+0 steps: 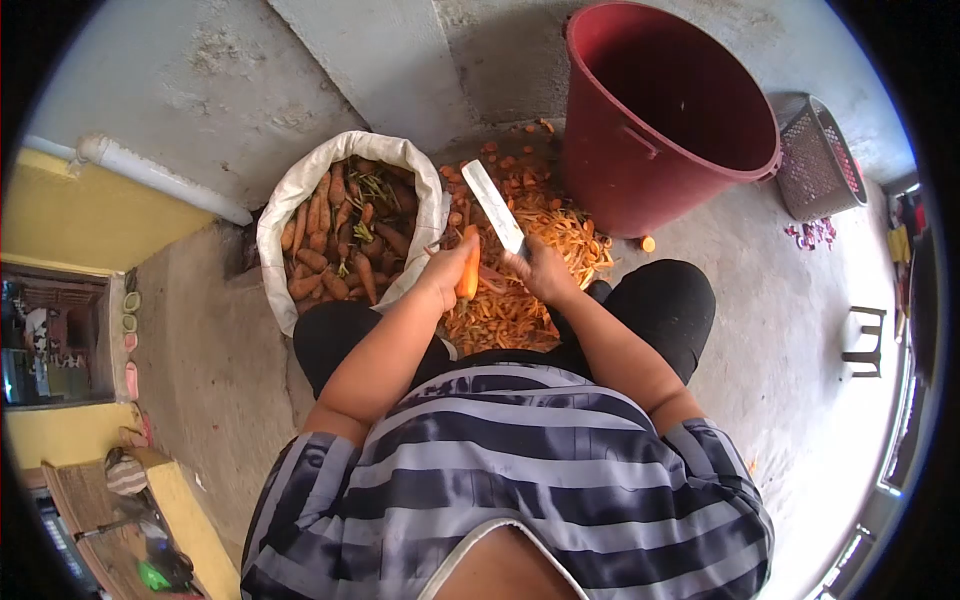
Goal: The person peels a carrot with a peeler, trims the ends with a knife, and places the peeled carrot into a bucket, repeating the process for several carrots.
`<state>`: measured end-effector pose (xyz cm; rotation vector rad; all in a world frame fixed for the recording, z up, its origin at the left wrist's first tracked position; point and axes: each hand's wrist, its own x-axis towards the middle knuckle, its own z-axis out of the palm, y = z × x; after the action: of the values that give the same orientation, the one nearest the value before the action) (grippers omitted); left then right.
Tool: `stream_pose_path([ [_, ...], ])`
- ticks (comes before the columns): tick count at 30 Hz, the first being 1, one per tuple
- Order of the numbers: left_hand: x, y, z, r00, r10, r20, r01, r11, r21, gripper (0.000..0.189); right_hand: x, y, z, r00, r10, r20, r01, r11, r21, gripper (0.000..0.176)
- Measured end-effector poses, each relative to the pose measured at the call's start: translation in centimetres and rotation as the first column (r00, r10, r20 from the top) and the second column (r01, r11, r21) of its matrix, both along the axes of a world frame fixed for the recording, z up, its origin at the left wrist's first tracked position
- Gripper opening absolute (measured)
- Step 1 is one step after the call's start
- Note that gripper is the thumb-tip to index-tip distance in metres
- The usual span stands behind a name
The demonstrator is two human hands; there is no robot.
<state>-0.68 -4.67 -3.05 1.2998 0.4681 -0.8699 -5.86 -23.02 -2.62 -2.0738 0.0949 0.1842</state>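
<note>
My left hand is closed around a carrot whose bright orange, peeled side faces right. In my right hand is a knife with a broad pale blade, pointing up and to the left; its handle is mostly hidden by my fingers. The blade is apart from the carrot. Beneath both hands lies a heap of orange carrot peelings, with cut carrot ends toward the wall. Left of my left hand stands an open white sack of unpeeled carrots, some with green stems.
A large dark red bucket stands beyond my right hand, with a grey plastic basket beside it. One orange piece lies by the bucket's base. Behind is a concrete wall; a small dark stool is at right.
</note>
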Motion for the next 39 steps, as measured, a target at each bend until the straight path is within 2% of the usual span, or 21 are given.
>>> stream_pose_path([
  [1,0.4,0.2,-0.5,0.998,0.058,-0.018,-0.059,0.998,-0.019,0.041,-0.4,0.1,0.8,0.991,0.048,0.127,-0.033,0.993,-0.115,0.072],
  [3,0.7,0.1,-0.1,0.984,0.168,-0.058,-0.171,0.984,-0.056,0.041,-0.9,0.7,2.6,0.985,0.107,0.138,-0.072,0.970,-0.233,0.079],
  [6,0.2,-0.8,1.4,0.980,0.160,-0.120,-0.171,0.981,-0.089,0.042,-1.6,1.7,5.1,0.974,0.154,0.166,-0.081,0.920,-0.382,0.078],
  [8,-0.4,-1.8,2.5,0.960,0.204,-0.190,-0.223,0.971,-0.087,0.044,-1.7,2.2,4.7,0.978,0.107,0.177,-0.027,0.916,-0.399,0.075],
  [11,-0.8,-2.0,2.4,0.978,0.121,-0.171,-0.119,0.993,0.021,0.044,-1.8,2.3,4.5,0.975,0.071,0.210,0.021,0.913,-0.407,0.072],
  [17,-0.8,-2.2,0.7,0.976,0.155,-0.156,-0.159,0.987,-0.017,0.043,-1.8,2.2,4.8,0.980,0.098,0.172,-0.019,0.912,-0.410,0.066],
  [18,-0.9,-2.3,1.1,0.963,0.193,-0.187,-0.217,0.969,-0.120,0.042,-1.8,2.2,4.8,0.983,0.102,0.152,-0.032,0.914,-0.404,0.066],
  [20,-1.2,-2.5,1.8,0.931,0.254,-0.260,-0.331,0.890,-0.314,0.039,-1.6,1.9,4.7,0.986,0.073,0.150,-0.020,0.944,-0.329,0.063],
  [21,-1.3,-2.2,1.5,0.940,0.257,-0.224,-0.324,0.878,-0.352,0.038,-1.4,1.7,4.7,0.987,0.059,0.150,-0.013,0.957,-0.291,0.062],
  [23,-1.2,-0.8,0.6,0.953,0.264,-0.150,-0.304,0.851,-0.429,0.036,-0.6,1.0,2.1,0.973,0.006,0.232,-0.010,1.000,0.017,0.057],
  [24,-1.6,-0.6,3.0,0.913,0.358,-0.197,-0.408,0.810,-0.420,0.031,-0.3,0.8,2.2,0.964,-0.028,0.266,-0.019,0.985,0.173,0.055],
  [25,-1.4,0.2,2.6,0.956,0.262,-0.131,-0.292,0.811,-0.508,0.030,-0.2,0.5,2.2,0.992,-0.038,0.120,-0.006,0.939,0.343,0.057],
  [27,-1.0,2.2,1.8,0.996,0.080,0.029,-0.042,0.762,-0.646,0.029,0.0,-0.1,2.6,0.985,0.021,-0.170,0.093,0.769,0.632,0.062],
  [28,-0.6,2.8,1.8,1.000,0.001,0.022,0.014,0.720,-0.694,0.027,0.1,-0.4,2.3,0.969,0.044,-0.242,0.120,0.776,0.620,0.062],
  [31,-0.9,2.2,3.3,0.993,0.114,0.016,-0.087,0.838,-0.539,0.024,0.3,-0.4,1.5,0.972,0.006,-0.235,0.130,0.820,0.558,0.064],
  [34,-0.9,2.1,2.9,0.988,0.129,0.090,-0.060,0.836,-0.546,0.023,0.2,0.2,0.7,0.983,-0.092,-0.161,0.165,0.833,0.528,0.055],
  [37,-1.4,1.7,3.4,0.976,0.157,0.150,-0.064,0.868,-0.493,0.025,0.1,0.3,0.9,0.964,-0.147,-0.222,0.245,0.815,0.526,0.056],
  [39,-1.4,1.8,3.2,0.978,0.128,0.167,-0.029,0.868,-0.495,0.025,0.1,0.3,1.0,0.967,-0.149,-0.206,0.240,0.804,0.544,0.056],
])
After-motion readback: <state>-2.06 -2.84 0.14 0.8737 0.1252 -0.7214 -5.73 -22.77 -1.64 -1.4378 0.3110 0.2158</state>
